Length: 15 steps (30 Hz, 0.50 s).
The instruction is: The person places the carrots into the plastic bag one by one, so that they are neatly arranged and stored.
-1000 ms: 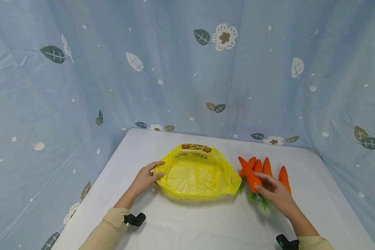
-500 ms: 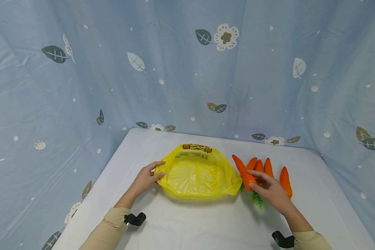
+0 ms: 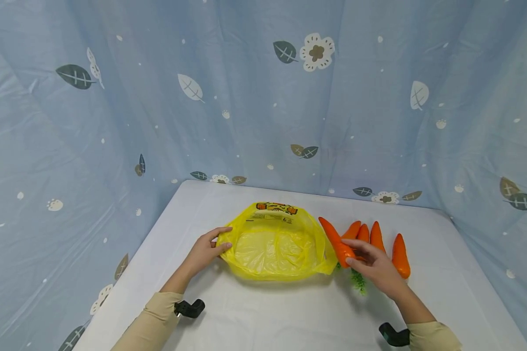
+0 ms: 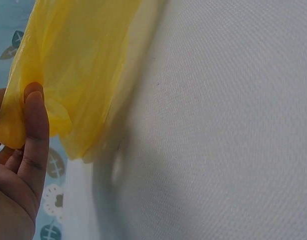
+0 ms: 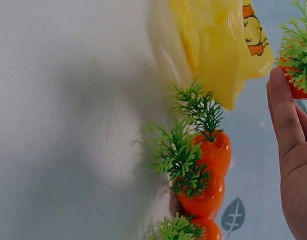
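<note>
A yellow plastic bag [image 3: 272, 243] lies in the middle of the table, its mouth spread toward me. My left hand [image 3: 206, 249] pinches the left edge of the bag; the left wrist view shows the thumb [image 4: 36, 122] pressed against the thin plastic [image 4: 88, 65]. At the bag's right edge my right hand [image 3: 375, 265] holds an orange carrot [image 3: 335, 243], its tip pointing up and left. The held carrot's leafy top [image 5: 298, 57] shows beside the fingers in the right wrist view. Behind that hand lie several more carrots [image 3: 377, 236] with green tops.
One carrot [image 3: 400, 258] lies apart at the right of the group. The white table [image 3: 254, 317] ends at a blue patterned curtain [image 3: 246, 97] behind and on both sides. A printed picture [image 3: 275, 208] marks the bag's back panel.
My right hand has lifted a carrot from the group and carried it left, up to the bag's right edge. The left hand and the bag have stayed in place.
</note>
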Motion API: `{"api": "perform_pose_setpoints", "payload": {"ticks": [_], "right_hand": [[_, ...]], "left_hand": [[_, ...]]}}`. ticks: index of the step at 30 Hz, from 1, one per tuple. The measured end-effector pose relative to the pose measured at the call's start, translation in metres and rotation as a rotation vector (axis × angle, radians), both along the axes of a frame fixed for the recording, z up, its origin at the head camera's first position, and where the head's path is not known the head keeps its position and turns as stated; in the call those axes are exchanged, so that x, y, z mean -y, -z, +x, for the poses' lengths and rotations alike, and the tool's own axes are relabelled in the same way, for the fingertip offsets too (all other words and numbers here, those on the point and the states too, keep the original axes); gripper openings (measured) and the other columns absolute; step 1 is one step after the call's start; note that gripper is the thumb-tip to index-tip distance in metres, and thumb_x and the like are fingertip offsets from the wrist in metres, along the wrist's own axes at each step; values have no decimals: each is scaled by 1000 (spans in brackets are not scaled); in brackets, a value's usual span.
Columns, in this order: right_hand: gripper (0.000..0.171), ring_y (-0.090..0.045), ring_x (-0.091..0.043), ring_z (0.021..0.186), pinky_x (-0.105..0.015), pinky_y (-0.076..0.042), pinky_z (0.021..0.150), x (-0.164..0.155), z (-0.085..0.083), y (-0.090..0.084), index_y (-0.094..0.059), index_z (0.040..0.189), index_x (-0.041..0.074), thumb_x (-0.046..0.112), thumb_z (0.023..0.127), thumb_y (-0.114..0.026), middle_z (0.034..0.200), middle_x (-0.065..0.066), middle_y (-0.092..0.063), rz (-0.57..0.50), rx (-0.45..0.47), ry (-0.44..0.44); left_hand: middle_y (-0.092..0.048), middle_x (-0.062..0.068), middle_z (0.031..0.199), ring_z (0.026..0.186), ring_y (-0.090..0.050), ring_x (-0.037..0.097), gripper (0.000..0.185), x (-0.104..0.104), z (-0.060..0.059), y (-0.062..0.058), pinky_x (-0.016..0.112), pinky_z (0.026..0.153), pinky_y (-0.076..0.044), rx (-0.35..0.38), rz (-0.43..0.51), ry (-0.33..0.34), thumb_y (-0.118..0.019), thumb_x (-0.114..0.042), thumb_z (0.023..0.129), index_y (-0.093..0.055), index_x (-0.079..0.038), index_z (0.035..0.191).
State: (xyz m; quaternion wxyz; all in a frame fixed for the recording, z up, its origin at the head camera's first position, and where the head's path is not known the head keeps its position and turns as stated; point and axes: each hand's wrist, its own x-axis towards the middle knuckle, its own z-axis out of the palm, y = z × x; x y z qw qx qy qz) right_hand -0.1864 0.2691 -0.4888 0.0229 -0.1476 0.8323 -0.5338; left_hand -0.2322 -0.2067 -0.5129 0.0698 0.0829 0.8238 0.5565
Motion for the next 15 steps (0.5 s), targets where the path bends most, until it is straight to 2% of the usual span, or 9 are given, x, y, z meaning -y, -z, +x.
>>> {"api": "perform_pose_setpoints", "payload": {"ticks": [7,15], "right_hand": [[43,-65,-11,105,-26,-58,84,6,1,-2,-60,139,9,19,99,-70,135,-14,-60,-22,-5,-7],[42,-64,-13,106,-25,-57,86,12,0,-4,-60,139,9,17,99,-69,135,-17,-59,-48,8,-45]], "left_hand": [[-55,24,141,78,-69,19,51,0,0,1,41,67,-61,-6,4,5,-71,-15,97,-55,-7,145],[-55,23,142,77,-69,18,52,-2,1,1,41,67,-61,-2,5,-2,-72,-12,96,-55,-8,145]]}}
